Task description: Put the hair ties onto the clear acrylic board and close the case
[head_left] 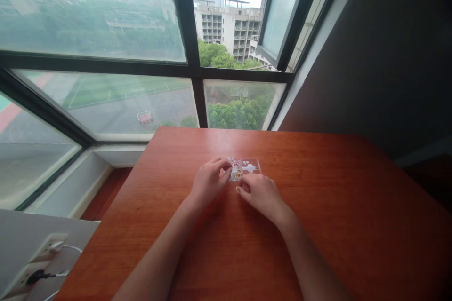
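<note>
A small clear plastic box [234,165] lies on the wooden table with its see-through lid [251,163] folded out to the right. Small pinkish and gold-coloured ring-like pieces [238,174] show inside the box, and a white shape is visible on the lid. My left hand [211,178] curls round the left side of the box, thumb and fingers closed at its edge. Just in front of the box, my right hand [260,192] pinches a tiny pale ring-like piece [238,189] between thumb and forefinger. The piece is too small to make out exactly.
The reddish-brown table [353,197] reaches up to a large window with a dark frame [201,74]. A pane [284,14] is swung open at upper right. A dark wall [374,56] stands at right. Sockets with plugs [38,275] are at lower left.
</note>
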A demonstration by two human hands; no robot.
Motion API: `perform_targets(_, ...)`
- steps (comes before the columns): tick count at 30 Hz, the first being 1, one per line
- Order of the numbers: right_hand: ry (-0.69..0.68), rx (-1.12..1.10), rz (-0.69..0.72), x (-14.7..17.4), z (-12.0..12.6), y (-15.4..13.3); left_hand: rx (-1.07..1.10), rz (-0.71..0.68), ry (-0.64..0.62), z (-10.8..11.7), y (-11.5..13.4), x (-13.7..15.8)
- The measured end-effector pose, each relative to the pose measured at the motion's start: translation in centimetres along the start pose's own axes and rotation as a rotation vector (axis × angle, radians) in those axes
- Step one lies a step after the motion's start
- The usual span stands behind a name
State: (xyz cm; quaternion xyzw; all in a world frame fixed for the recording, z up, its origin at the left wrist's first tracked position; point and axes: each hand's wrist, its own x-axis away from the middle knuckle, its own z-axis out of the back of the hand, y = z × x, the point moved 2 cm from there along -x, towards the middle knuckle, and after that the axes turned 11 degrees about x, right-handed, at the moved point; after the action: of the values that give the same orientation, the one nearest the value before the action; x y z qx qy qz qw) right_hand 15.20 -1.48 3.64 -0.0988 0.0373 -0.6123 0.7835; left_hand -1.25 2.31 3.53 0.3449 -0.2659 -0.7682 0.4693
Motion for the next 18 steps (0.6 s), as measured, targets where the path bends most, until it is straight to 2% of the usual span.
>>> perform_targets(3,0.221,-0.151,-0.111,-0.7,-0.4,0.9,0.1,-0.024,-0.045,-0.3,0.3,0.0)
perform_targets(6,0.343,-0.231,-0.121,-1.0,-0.8,1.2,0.206,-0.034,-0.098,-0.7,0.5,0.1)
perform_targets(12,0.41,-0.246,-0.084,-0.8,-1.0,1.2,0.287,-0.01,-0.078,-1.3,0.5,0.0)
perform_targets(18,0.392,-0.216,-0.087,-0.9,-1.0,0.9,0.261,0.018,-0.042,-1.5,0.5,-0.1)
